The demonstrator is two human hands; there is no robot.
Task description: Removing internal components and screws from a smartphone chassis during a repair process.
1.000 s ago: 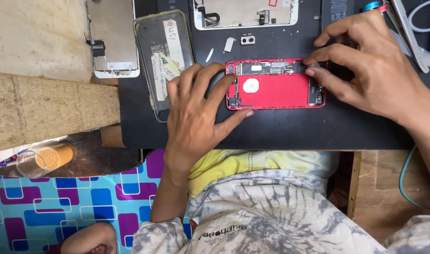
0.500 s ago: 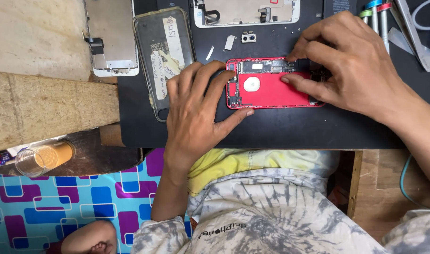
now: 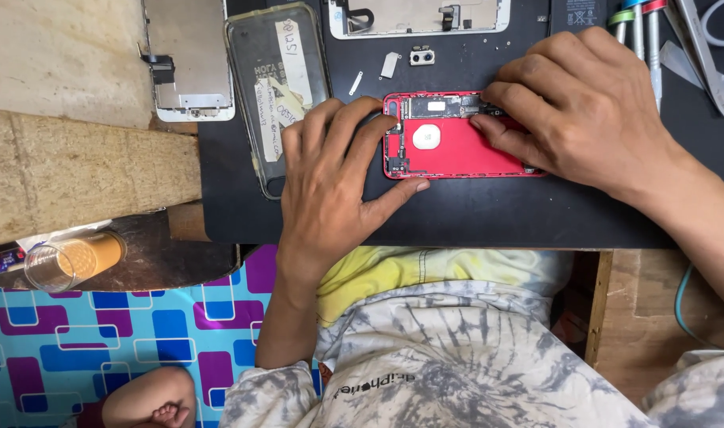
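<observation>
An opened red phone body (image 3: 457,147) lies just above the middle of the frame on a black work mat (image 3: 457,214) that covers the counter. The left hand (image 3: 330,186) rests flat on the mat with fingers spread wide, its fingertips against the phone's left edge and its thumb along the lower edge, gripping nothing. The right hand (image 3: 584,111) comes in from the right and covers the phone's right end, fingers curled narrowly onto its upper right corner; whether it pinches a tool or part there cannot be told. At upper left lie a clear phone case (image 3: 276,87) with taped paper labels and, beside it, a detached screen panel (image 3: 188,59). Another phone frame (image 3: 417,16) sits along the top edge, with screwdrivers (image 3: 643,32) at upper right. A glass of brown drink (image 3: 73,260) stands at lower left.
</observation>
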